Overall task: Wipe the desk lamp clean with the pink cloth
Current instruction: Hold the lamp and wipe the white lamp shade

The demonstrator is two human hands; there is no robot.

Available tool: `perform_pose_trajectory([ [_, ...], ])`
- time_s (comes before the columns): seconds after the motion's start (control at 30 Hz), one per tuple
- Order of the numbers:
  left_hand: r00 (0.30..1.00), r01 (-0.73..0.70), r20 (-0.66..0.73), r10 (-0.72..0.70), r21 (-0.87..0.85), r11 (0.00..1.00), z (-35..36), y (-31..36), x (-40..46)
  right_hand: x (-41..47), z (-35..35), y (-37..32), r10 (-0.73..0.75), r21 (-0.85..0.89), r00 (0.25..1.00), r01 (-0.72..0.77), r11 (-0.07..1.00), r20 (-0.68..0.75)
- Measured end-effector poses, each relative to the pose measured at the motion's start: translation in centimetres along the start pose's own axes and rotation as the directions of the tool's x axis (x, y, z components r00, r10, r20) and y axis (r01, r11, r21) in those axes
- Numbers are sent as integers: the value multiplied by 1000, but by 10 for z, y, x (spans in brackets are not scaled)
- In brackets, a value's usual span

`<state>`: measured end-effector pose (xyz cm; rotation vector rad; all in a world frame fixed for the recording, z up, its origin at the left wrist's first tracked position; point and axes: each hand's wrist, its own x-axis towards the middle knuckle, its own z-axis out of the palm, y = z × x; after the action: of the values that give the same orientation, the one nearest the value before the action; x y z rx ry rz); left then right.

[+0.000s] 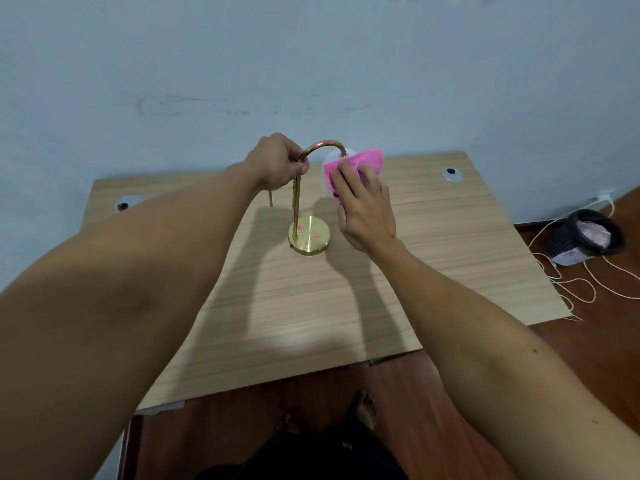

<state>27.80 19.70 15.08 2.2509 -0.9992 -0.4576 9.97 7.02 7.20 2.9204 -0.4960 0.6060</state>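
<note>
pink cloth (372, 160) under right fingers (346, 183), on desk lamp (310, 236)

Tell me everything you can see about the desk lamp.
The desk lamp looks like shiny brass: a round base with pink smudges, a thin upright stem, an arched neck and a white shade. It stands on the wooden desk. The left hand grips the neck; the right hand presses the pink cloth onto the shade.

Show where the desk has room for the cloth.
Bare: the desk between lamp base and front edge, and from the right hand to the right cable hole. Crowded: the lamp top, where left hand and cloth sit.
</note>
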Motion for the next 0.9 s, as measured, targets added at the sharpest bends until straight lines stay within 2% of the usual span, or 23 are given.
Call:
perform_pose_trajectory([
  [0.1,1000,4,-1,-4,-7,1000,0,0,-1,-9,2,6,12,12,1000,-12,1000,7],
  [0.27,1000,6,7,-6,-5,1000,-1,3,-2,18,-8,3,-69,6,997,69,998,18],
  [0.43,1000,3,1,-3,-6,1000,0,1,-2,-1,2,19,-1,98,998,6,995,-57],
  [0.6,1000,10,10,-10,-2,1000,-1,3,-2,17,-11,11,-143,54,989,145,988,-33],
  [0.8,1000,11,10,-11,-8,1000,-1,1,-2,5,-7,22,-52,110,998,56,992,-40],
  [0.9,1000,18,10,-18,2,1000,-2,2,-2,13,-12,13,-92,76,996,92,993,5],
])
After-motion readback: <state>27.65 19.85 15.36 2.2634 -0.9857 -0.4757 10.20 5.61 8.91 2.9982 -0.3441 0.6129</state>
